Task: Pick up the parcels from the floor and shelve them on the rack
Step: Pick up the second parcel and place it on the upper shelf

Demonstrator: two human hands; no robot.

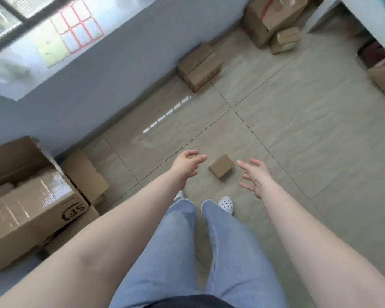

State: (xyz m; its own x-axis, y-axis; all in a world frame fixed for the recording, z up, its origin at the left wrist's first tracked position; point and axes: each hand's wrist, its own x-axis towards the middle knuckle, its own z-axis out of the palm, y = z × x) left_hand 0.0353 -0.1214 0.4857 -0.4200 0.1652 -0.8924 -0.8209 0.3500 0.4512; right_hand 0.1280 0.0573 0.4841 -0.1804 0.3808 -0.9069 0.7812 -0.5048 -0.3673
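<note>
Small parcel [221,166] sits on the tiled floor [298,134], out in the open middle, well away from the wall edge and just ahead of the person's feet. Left hand [186,166] and right hand [255,177] flank it, one each side, neither touching. Both spread and empty: left fingers loosely curled, right fingers fanned.

Handling, as a guess: plain brown cardboard, closed, stiff-sided, probably light given how little it is (one hand would likely do). Smooth faces could slip a bit, so best hold is across the two opposite long sides, or thumb on top with fingers under an edge. Not obviously fragile; contents unknown.

Orientation: lies flat, broad face up. Long axis runs diagonally, from the near-left toward the far-right of the floor, so the box is skewed to the tile joints. Near short end faces the feet side. No label readable.

Other cartons still on the floor: a medium box [200,67] against the wall edge, a large box [273,18] with a smaller one beside it in the far corner, an open SF carton [31,203] at the left edge. Rack not clearly in view (white furniture [371,21] at top right, cannot tell).
</note>
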